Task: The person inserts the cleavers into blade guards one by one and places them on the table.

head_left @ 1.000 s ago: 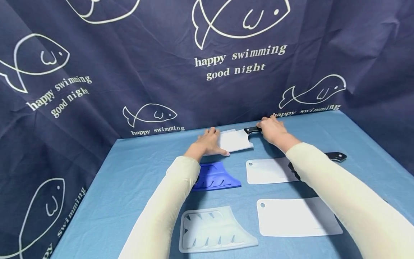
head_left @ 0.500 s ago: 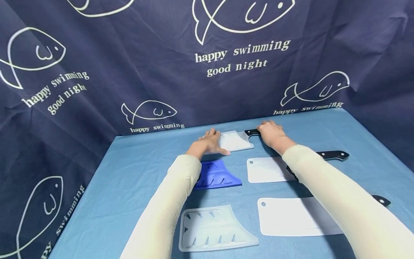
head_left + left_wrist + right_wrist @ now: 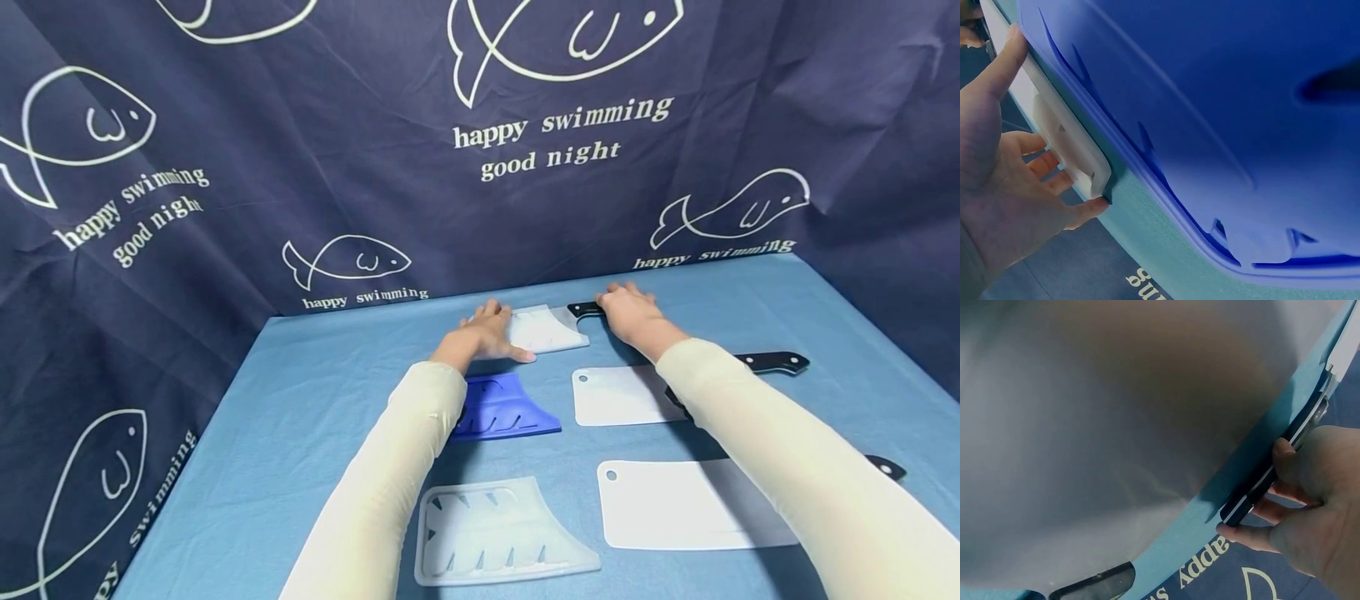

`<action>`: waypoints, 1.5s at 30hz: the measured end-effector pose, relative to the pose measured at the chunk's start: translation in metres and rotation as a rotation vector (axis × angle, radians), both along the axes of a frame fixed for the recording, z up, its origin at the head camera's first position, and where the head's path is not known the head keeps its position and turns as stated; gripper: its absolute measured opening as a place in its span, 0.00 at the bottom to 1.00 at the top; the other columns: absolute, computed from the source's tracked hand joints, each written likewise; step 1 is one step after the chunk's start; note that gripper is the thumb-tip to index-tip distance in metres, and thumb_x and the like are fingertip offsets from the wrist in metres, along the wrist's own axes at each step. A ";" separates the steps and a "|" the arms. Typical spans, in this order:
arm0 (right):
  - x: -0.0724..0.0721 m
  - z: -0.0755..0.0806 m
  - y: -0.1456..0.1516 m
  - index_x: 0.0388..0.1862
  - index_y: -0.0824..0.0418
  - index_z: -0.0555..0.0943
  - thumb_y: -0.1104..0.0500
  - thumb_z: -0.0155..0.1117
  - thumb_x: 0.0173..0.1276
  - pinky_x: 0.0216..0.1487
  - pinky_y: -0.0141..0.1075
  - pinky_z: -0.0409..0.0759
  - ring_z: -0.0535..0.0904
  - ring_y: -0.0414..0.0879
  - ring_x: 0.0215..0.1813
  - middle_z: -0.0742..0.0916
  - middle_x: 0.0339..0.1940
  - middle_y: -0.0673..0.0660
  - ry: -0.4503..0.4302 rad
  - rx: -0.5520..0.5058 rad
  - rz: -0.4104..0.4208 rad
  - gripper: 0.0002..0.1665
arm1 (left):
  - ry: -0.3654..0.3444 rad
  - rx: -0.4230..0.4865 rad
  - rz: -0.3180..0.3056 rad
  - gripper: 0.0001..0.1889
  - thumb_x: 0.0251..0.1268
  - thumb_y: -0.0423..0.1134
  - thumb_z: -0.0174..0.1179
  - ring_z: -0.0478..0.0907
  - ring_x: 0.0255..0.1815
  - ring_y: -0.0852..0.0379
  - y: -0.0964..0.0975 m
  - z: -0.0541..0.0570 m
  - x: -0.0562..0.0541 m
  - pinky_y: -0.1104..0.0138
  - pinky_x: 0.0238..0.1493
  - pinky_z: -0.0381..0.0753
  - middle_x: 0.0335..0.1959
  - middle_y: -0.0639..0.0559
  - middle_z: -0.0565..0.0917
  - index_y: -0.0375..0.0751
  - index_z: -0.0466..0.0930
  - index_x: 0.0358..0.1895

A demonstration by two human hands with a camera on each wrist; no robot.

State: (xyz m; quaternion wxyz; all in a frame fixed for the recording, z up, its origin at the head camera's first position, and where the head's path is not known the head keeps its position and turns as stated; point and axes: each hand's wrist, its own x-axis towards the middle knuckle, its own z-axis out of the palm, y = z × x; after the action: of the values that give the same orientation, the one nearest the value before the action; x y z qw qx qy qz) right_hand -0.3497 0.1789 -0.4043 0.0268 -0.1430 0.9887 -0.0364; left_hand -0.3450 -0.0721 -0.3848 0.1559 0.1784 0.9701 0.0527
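At the back of the table, my left hand (image 3: 487,329) holds a white cleaver sheath (image 3: 536,331), thumb along the near edge and fingers spread over the far side and end. Inside that sheath lies the blade of a cleaver (image 3: 566,317), a strip of metal showing by the handle. My right hand (image 3: 630,310) grips the black handle (image 3: 1260,481), thumb on one side and fingers on the other. Below my left wrist is a blue sheath (image 3: 506,408), which fills much of the left wrist view. Part of the white sheath is hidden under my left hand.
Two more cleavers lie to the right, a middle one (image 3: 622,396) and a near one (image 3: 675,504), both partly under my right sleeve. A translucent white sheath (image 3: 487,533) lies at the front. A dark fish-print curtain (image 3: 525,225) stands right behind the blue-covered table (image 3: 300,433).
A second ago the blade's white face showed beside the sheath's edge; now the sheath covers most of it. My right forearm has shifted slightly, uncovering the near cleaver's handle end.
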 end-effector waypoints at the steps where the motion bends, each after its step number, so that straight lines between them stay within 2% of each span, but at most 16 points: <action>1: 0.000 0.000 0.000 0.62 0.66 0.74 0.73 0.43 0.72 0.53 0.69 0.66 0.63 0.70 0.65 0.73 0.62 0.70 -0.001 0.001 0.000 0.23 | 0.002 0.001 0.001 0.57 0.48 0.70 0.64 0.53 0.71 0.45 0.000 0.000 0.000 0.45 0.66 0.58 0.71 0.45 0.56 0.42 0.50 0.76; 9: 0.001 0.003 0.004 0.65 0.66 0.71 0.73 0.49 0.69 0.52 0.71 0.65 0.61 0.72 0.65 0.71 0.62 0.72 -0.002 0.021 0.001 0.25 | -0.003 0.016 0.012 0.58 0.48 0.71 0.62 0.45 0.75 0.45 -0.002 0.000 0.002 0.41 0.67 0.53 0.76 0.46 0.49 0.43 0.47 0.77; 18: 0.014 0.025 0.027 0.67 0.64 0.70 0.64 0.58 0.69 0.49 0.67 0.68 0.64 0.70 0.63 0.70 0.63 0.71 0.048 0.006 0.042 0.28 | 0.008 0.045 -0.020 0.57 0.49 0.70 0.63 0.39 0.76 0.45 -0.017 0.002 0.007 0.37 0.67 0.48 0.77 0.48 0.43 0.49 0.44 0.78; 23: 0.027 0.035 0.050 0.69 0.67 0.68 0.64 0.59 0.68 0.52 0.69 0.64 0.60 0.72 0.66 0.67 0.67 0.74 0.056 -0.049 0.051 0.30 | 0.020 0.065 -0.021 0.56 0.49 0.69 0.64 0.39 0.77 0.45 -0.033 0.007 0.017 0.37 0.67 0.46 0.78 0.49 0.43 0.51 0.46 0.78; 30: 0.047 0.047 0.082 0.68 0.68 0.69 0.65 0.61 0.67 0.52 0.70 0.63 0.62 0.73 0.64 0.66 0.66 0.76 0.082 -0.087 0.064 0.30 | 0.041 0.108 -0.019 0.54 0.51 0.67 0.64 0.38 0.77 0.46 -0.054 0.014 0.030 0.36 0.67 0.44 0.78 0.50 0.41 0.52 0.47 0.78; 37: 0.066 0.042 0.104 0.66 0.70 0.70 0.64 0.65 0.63 0.56 0.68 0.63 0.65 0.74 0.61 0.70 0.62 0.76 0.120 -0.124 0.085 0.32 | 0.050 0.134 -0.033 0.54 0.50 0.68 0.64 0.38 0.77 0.47 -0.070 0.012 0.042 0.35 0.65 0.46 0.78 0.50 0.40 0.52 0.47 0.78; 41: 0.077 0.039 0.115 0.63 0.71 0.72 0.65 0.67 0.61 0.52 0.66 0.67 0.69 0.74 0.57 0.73 0.58 0.76 0.157 -0.135 0.119 0.31 | 0.044 0.162 -0.040 0.55 0.49 0.67 0.65 0.39 0.76 0.46 -0.076 0.010 0.050 0.35 0.64 0.47 0.78 0.49 0.41 0.51 0.46 0.78; 45: 0.084 0.037 0.121 0.62 0.71 0.73 0.66 0.67 0.60 0.49 0.65 0.69 0.70 0.72 0.56 0.75 0.56 0.75 0.157 -0.132 0.123 0.30 | 0.048 0.191 -0.036 0.55 0.48 0.66 0.66 0.42 0.75 0.46 -0.081 0.010 0.059 0.36 0.63 0.49 0.77 0.49 0.44 0.49 0.49 0.77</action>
State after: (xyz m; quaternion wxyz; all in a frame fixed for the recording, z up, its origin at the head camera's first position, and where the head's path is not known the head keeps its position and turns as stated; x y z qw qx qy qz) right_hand -0.2653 0.2999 -0.3671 -0.0578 -0.2070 0.9726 -0.0886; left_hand -0.2858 -0.1529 -0.3744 0.1156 0.2111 0.9608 0.1379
